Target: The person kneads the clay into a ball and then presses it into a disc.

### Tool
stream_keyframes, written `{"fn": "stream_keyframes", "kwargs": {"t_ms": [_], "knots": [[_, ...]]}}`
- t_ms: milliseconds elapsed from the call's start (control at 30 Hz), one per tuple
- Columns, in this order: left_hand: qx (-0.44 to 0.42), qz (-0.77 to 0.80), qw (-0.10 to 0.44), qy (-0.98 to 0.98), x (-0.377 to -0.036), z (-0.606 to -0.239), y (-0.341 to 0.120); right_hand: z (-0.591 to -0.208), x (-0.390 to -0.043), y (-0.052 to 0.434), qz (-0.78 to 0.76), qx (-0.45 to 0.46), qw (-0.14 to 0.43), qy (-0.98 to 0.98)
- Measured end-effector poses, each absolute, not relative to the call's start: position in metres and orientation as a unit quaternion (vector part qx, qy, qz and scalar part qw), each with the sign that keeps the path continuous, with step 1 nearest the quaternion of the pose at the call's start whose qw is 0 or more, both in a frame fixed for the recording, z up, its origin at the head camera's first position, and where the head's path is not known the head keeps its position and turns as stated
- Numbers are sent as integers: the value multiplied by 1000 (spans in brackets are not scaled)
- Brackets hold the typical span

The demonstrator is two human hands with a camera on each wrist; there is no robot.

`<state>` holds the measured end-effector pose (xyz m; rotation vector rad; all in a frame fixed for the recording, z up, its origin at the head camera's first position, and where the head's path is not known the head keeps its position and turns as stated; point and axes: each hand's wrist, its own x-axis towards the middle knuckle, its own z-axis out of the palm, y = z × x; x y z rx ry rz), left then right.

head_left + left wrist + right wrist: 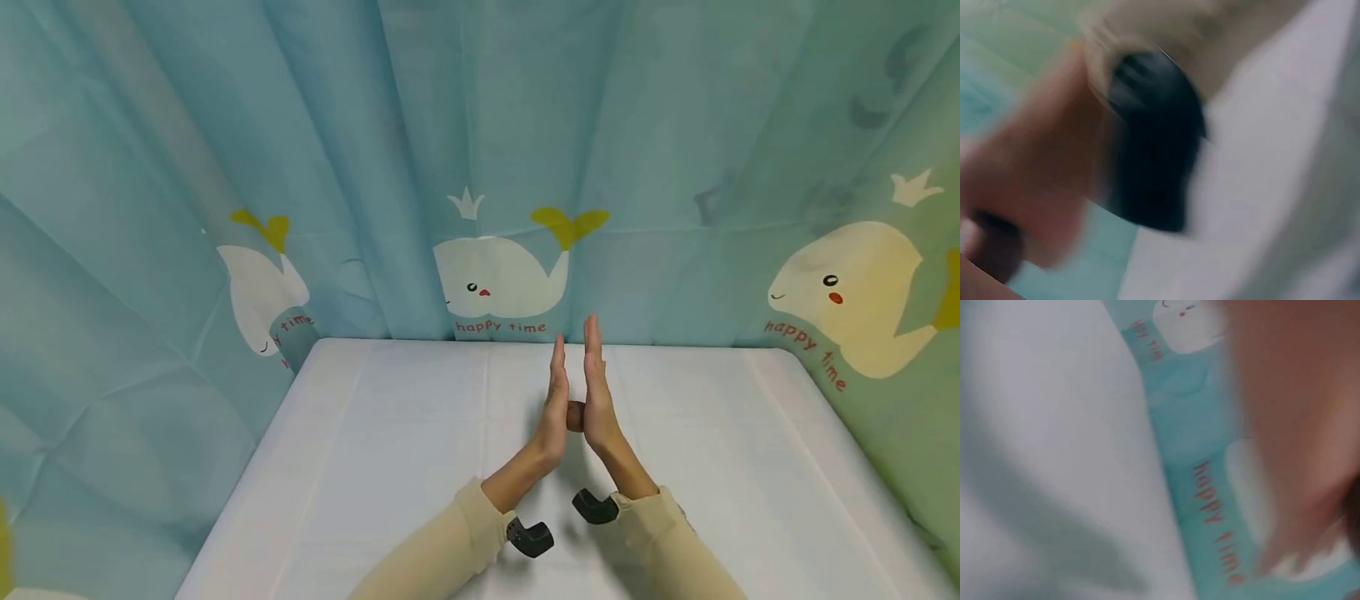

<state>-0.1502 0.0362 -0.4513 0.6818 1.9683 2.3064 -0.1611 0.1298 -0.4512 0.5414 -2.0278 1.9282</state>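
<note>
A small round brown lump (pixel 575 416) sits between the two palms, pressed from both sides. My left hand (pixel 554 408) stands upright on its left, fingers straight and pointing away. Facing it, my right hand (pixel 597 400) is flat too, its straight fingers reaching a little farther. Toward the fingertips a narrow gap shows between the hands. In the blurred left wrist view the brown lump (pixel 999 250) appears dark at the lower left, partly covered by a palm. Only a dark edge of the lump (pixel 1354 515) shows in the right wrist view.
Under the hands is a table with a white cover (pixel 390 450). A pale blue-green curtain (pixel 337 167) with whale prints hangs behind it and along both sides. Black curved camera mounts (pixel 531 539) jut from both beige sleeves (pixel 450 542), close to each other.
</note>
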Motion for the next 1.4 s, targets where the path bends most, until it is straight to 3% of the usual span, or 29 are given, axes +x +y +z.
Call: {"fn": "stream_keyframes", "kwargs": {"t_ms": [200, 367, 633, 900, 1167, 1400], "knots": [[223, 744, -8, 629, -161, -436, 28, -476, -144, 114, 710, 172, 115, -673], [204, 692, -45, 691, -175, -446, 23, -465, -128, 100, 708, 190, 129, -668], [212, 699, -3, 683, -150, -461, 34, -453, -150, 121, 722, 175, 137, -655], [209, 755, -2, 622, -156, -436, 31, -474, -148, 116, 733, 163, 102, -652], [174, 671, -52, 719, -173, -453, 26, -456, -128, 102, 713, 206, 143, -655], [217, 687, -41, 693, -152, -456, 34, -449, -151, 118, 722, 195, 169, -643]]}}
